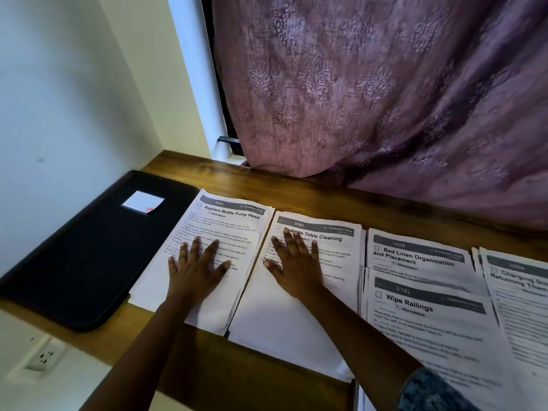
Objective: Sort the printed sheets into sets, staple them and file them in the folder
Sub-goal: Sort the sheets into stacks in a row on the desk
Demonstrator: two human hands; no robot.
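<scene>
Several stacks of printed sheets lie side by side on a wooden desk [296, 185]. My left hand [197, 266] rests flat, fingers spread, on the stack headed "Replace Bottle Pump Head" [234, 221]. My right hand [295, 262] lies flat on the neighbouring stack headed "Bedside Table Cleaning" [329, 235]. To the right lie the stacks "Bed Linen Organization and Placement" [418, 256], "Wipe Railings" [430, 327] and a partly cut-off one starting "Charging" [522, 295]. A black folder [86, 256] with a small white label lies shut at the left of the desk. No stapler is in view.
A purple patterned curtain [385, 99] hangs down onto the back of the desk. A pale wall [59, 99] closes off the left side. A wall socket [44, 355] sits below the desk's front edge at lower left.
</scene>
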